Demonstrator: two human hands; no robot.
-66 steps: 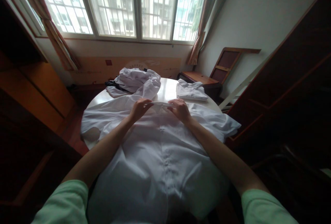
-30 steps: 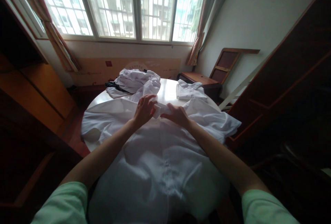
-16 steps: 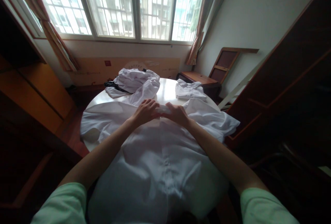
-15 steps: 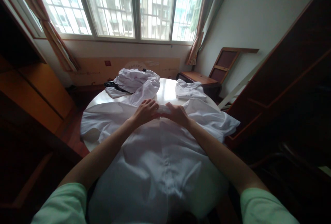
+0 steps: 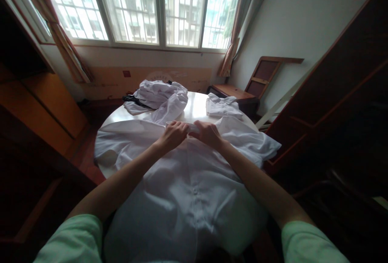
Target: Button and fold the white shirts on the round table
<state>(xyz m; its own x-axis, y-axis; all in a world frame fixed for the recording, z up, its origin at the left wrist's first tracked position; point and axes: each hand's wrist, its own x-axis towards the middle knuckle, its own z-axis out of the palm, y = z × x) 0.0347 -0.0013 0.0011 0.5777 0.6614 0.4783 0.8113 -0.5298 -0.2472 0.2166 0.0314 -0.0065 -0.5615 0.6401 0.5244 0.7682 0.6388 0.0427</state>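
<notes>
A white coat-like garment lies spread over the round white table, its collar at the far side and its lower part hanging toward me. My left hand is closed on the collar, with the fingers curled over its edge. Right beside it, my right hand pinches the same collar between thumb and fingers. The fingertips of both hands are partly hidden by the cloth. One sleeve stretches out to each side, the right one reaching past the table's edge.
A heap of white clothes with something black under it sits at the table's back left. A folded white garment lies at the back right. Beyond stand a low wooden table and a window; a dark wooden door rises at right.
My left hand has shifted slightly down and toward the right along the collar, its fingers closer to the right hand. My right hand and the garment have hardly moved.
</notes>
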